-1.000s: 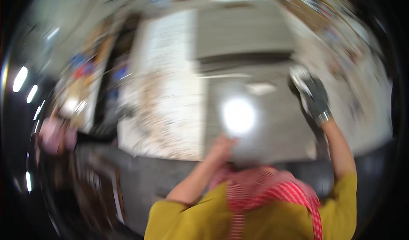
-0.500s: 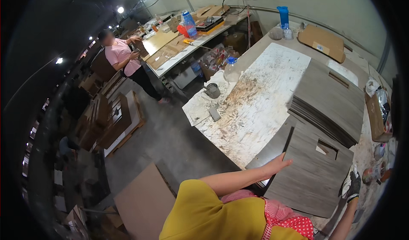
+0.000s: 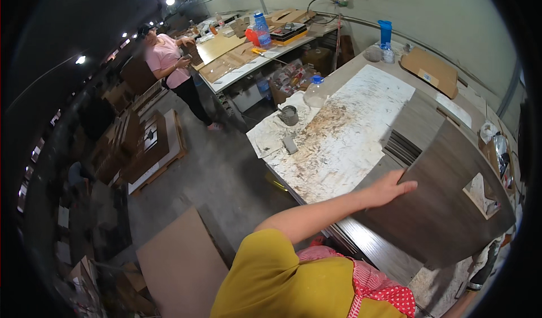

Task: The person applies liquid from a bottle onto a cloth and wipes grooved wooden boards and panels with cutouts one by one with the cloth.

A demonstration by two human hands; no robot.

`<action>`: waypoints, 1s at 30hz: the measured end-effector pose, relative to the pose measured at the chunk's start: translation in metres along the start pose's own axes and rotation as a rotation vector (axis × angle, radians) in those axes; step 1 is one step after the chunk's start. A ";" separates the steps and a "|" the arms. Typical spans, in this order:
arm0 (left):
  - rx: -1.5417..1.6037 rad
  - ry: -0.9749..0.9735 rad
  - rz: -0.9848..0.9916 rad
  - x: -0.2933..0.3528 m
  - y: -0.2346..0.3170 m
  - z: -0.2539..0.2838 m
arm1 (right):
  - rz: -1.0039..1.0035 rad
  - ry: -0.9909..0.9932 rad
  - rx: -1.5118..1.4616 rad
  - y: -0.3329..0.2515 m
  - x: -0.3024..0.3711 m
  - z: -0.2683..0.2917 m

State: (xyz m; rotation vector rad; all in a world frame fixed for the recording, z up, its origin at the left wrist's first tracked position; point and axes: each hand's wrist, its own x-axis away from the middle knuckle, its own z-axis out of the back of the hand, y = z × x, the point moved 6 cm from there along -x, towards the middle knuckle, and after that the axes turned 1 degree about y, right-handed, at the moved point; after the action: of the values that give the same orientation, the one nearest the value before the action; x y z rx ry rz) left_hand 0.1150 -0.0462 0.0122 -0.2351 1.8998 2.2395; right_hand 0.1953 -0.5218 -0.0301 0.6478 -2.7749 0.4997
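Note:
A grey wood-grain panel [image 3: 435, 199] with a rectangular cutout stands tilted up off the table at the right. My bare left hand [image 3: 390, 189] grips its upper left edge, with the thumb on the near face. By the panel's lower right corner is my right hand [image 3: 483, 272] in a dark glove, closed on a white cloth [image 3: 492, 251]; its fingertips are partly hidden. Beneath the raised panel lies another grey panel [image 3: 375, 242]. Just behind is a stack of similar panels [image 3: 415, 120].
On the stained white table cover [image 3: 361, 109] are a dark pot [image 3: 289, 115], a small grey block [image 3: 289, 145] and a clear jug [image 3: 315, 92]. A cardboard piece [image 3: 430, 71] and a blue bottle [image 3: 384, 33] stand farther back. A person in pink [image 3: 175, 64] is at another table.
The panel has been lifted from lying flat and tilted up toward the right. My left hand moved up and right with its edge; my right hand moved lower and farther right.

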 end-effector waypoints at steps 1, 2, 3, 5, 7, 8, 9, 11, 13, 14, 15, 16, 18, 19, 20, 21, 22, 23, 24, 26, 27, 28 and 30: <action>-0.022 0.030 -0.068 -0.006 0.001 0.010 | -0.177 -0.110 -0.389 0.011 0.000 -0.020; -0.025 0.052 -0.071 -0.011 -0.004 0.016 | -0.186 -0.191 0.051 0.005 -0.004 -0.012; 0.022 0.031 -0.088 -0.015 -0.009 0.021 | -0.162 -0.118 0.061 -0.005 -0.009 0.002; 0.157 0.014 -0.125 -0.019 -0.023 0.030 | -0.064 0.018 0.158 -0.009 -0.016 0.001; 0.044 0.114 -0.117 -0.018 -0.047 0.034 | 0.048 0.084 0.289 -0.003 -0.037 0.002; -0.043 0.148 -0.106 -0.017 -0.057 0.038 | 0.106 0.115 0.346 0.001 -0.043 0.000; -0.045 0.193 -0.097 -0.012 -0.055 0.044 | 0.160 0.144 0.404 0.005 -0.046 -0.004; 0.087 0.111 -0.126 -0.005 -0.037 0.045 | 0.248 0.178 0.524 0.016 -0.056 -0.015; 0.114 0.195 -0.089 -0.004 -0.038 0.051 | 0.307 0.195 0.631 0.028 -0.064 -0.025; 0.145 0.234 -0.056 -0.005 -0.039 0.054 | 0.331 0.202 0.681 0.033 -0.069 -0.028; 0.144 0.262 -0.057 -0.010 -0.033 0.057 | 0.356 0.201 0.723 0.039 -0.072 -0.032; 0.136 0.352 -0.066 -0.013 -0.026 0.063 | 0.370 0.192 0.764 0.044 -0.075 -0.036; 0.130 0.454 -0.076 -0.013 -0.010 0.069 | 0.410 0.180 0.836 0.052 -0.081 -0.043; 0.209 0.446 -0.095 -0.015 -0.002 0.071 | 0.423 0.180 0.872 0.052 -0.083 -0.044; 0.288 0.433 -0.114 -0.016 0.005 0.073 | 0.439 0.179 0.913 0.053 -0.086 -0.046; 0.292 0.444 -0.108 -0.014 0.010 0.077 | 0.449 0.169 0.953 0.055 -0.089 -0.047; 0.292 0.443 -0.110 -0.014 0.012 0.078 | 0.474 0.171 1.001 0.054 -0.090 -0.049; 0.294 0.434 -0.128 -0.016 0.015 0.078 | 0.496 0.170 1.051 0.051 -0.091 -0.050; 0.299 0.418 -0.146 -0.019 0.017 0.077 | 0.526 0.168 1.110 0.050 -0.090 -0.053; 0.285 0.369 -0.127 -0.023 0.018 0.078 | 0.588 0.173 1.221 0.042 -0.089 -0.053; 0.322 0.340 -0.155 -0.027 0.016 0.077 | 0.627 0.183 1.276 0.037 -0.086 -0.053; 0.364 0.298 -0.185 -0.031 0.017 0.074 | 0.671 0.191 1.325 0.030 -0.081 -0.051; 0.397 0.191 -0.152 -0.038 0.017 0.072 | 0.774 0.201 1.440 0.016 -0.070 -0.046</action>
State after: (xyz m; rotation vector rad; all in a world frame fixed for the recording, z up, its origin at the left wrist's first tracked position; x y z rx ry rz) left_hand 0.1479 0.0209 0.0496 -0.5247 2.2868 1.7513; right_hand 0.2565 -0.4643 -0.0147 -0.3625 -1.9316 2.5328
